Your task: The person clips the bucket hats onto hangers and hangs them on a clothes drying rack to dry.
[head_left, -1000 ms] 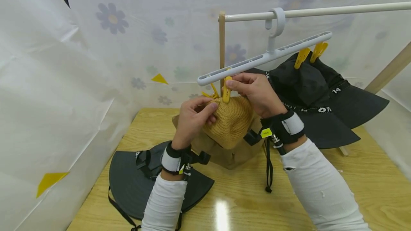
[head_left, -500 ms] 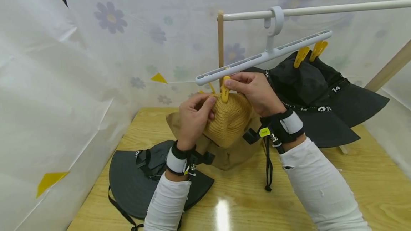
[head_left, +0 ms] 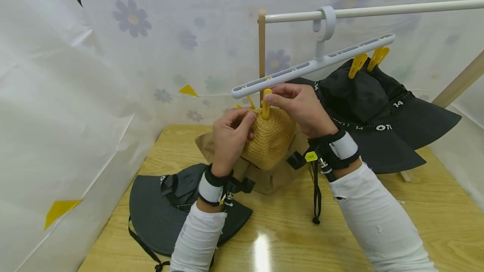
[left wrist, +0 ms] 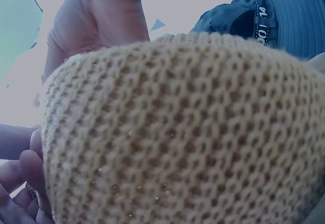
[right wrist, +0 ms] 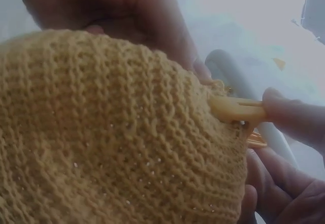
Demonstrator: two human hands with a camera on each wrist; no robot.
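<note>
A mustard knitted hat (head_left: 269, 139) with a tan brim (head_left: 266, 181) is held up under the left end of a pale grey hanger (head_left: 295, 72). My left hand (head_left: 230, 137) pinches the top of its crown between thumb and fingers. Beside those fingertips, my right hand (head_left: 304, 108) grips a yellow clothespin (head_left: 266, 105) that hangs from the hanger. In the right wrist view, the clothespin's tip (right wrist: 228, 108) bites the knit at the crown. Knitted fabric (left wrist: 183, 132) fills most of the left wrist view. Another yellow clip (head_left: 251, 102) sits just behind, partly hidden.
On the hanger's right side, two yellow clips (head_left: 357, 66) hold a black wide-brimmed hat (head_left: 363, 104). A second black hat (head_left: 162, 217) with a cord lies on the wooden table (head_left: 295, 238) at left. A white rail (head_left: 408, 9) carries the hanger.
My left hand has shifted slightly up and right along the crown, and the knitted hat has risen a little. The right hand stays on the clothespin.
</note>
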